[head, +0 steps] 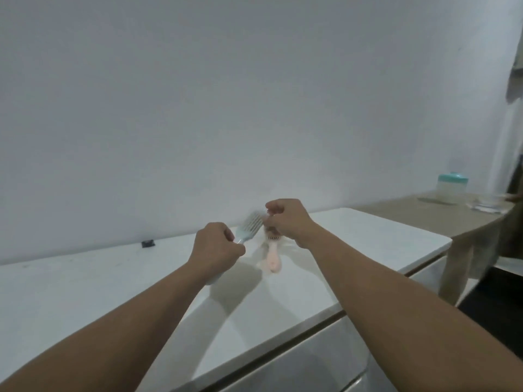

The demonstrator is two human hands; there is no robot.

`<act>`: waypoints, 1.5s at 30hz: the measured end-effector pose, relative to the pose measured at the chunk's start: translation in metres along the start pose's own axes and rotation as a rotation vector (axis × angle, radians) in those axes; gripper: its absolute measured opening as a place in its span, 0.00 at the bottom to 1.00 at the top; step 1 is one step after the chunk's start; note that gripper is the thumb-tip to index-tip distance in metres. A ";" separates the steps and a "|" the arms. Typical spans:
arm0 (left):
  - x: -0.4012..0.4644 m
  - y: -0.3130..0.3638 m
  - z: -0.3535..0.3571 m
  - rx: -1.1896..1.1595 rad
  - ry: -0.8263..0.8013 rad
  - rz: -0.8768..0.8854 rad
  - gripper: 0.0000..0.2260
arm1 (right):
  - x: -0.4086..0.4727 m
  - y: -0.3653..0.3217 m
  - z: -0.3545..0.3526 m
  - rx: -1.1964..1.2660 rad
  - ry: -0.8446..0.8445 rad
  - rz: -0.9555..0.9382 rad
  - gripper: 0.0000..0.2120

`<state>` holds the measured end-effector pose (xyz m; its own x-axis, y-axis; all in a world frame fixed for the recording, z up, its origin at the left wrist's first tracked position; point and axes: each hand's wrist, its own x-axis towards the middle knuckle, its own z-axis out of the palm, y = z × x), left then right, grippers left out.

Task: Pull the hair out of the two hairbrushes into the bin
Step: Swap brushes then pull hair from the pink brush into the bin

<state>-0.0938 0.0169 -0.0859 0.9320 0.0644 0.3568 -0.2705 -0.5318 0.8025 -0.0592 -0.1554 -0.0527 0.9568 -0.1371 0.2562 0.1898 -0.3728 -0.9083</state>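
— While both arms are reaching out over the white tabletop [368,236], what is the left hand [216,246] doing?

— It is curling closed around the handle of the pale blue hairbrush [249,224], holding it up off the surface with the head tilting up and to the right, toward the wall.

— And the right hand [288,222]?

— It is sitting at the tip of the blue brush's head with its fingers bunched in a pinch. Whether any hair is caught between them is too blurred to tell.

— Where is the other brush lying?

— The pink hairbrush [273,256] is resting flat on the tabletop just below the right hand, its handle pointing toward the person. Something dark is showing at its head, partly hidden by the hand.

— Anything else around?

— A small black object [148,243] is sitting near the wall, well to the left. Off to the right, a clear container with a teal lid [452,188] is standing on a separate surface covered by a beige cloth [441,215].
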 end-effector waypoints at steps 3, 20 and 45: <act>0.013 -0.014 -0.005 0.033 0.012 -0.032 0.05 | 0.015 0.002 0.019 -0.214 -0.059 -0.068 0.19; 0.052 -0.052 0.030 0.305 -0.047 -0.170 0.05 | 0.062 0.057 0.039 -0.925 -0.075 -0.076 0.22; 0.047 -0.008 0.069 0.283 -0.249 0.000 0.18 | 0.051 0.052 -0.004 -0.350 -0.062 0.072 0.17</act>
<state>-0.0310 -0.0343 -0.1091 0.9714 -0.1248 0.2018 -0.2259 -0.7462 0.6262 -0.0012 -0.1859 -0.0857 0.9786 -0.1224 0.1652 0.0448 -0.6572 -0.7524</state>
